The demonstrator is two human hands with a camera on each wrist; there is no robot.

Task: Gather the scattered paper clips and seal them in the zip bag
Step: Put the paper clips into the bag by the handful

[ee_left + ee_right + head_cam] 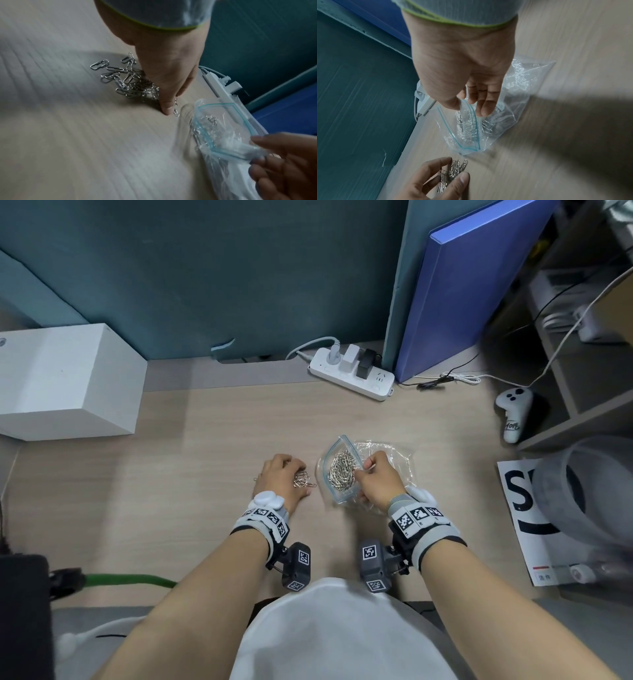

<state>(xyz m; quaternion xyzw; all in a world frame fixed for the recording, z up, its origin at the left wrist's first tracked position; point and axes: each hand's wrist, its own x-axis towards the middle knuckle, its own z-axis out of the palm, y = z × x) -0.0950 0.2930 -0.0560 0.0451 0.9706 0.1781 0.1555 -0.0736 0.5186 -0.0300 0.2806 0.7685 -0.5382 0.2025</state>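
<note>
On the desk (205,440) the zip bag (342,474), already holding most clips, is gaping open, the right hand (376,484) pinching its rim; the left hand (281,477) is curling around the remaining paper clips (123,79) just beside it, sealing seemingly still ahead.

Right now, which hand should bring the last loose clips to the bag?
Left. The left hand already cups the loose paper clips on the desk; the right hand pinches the zip bag mouth open.
</note>
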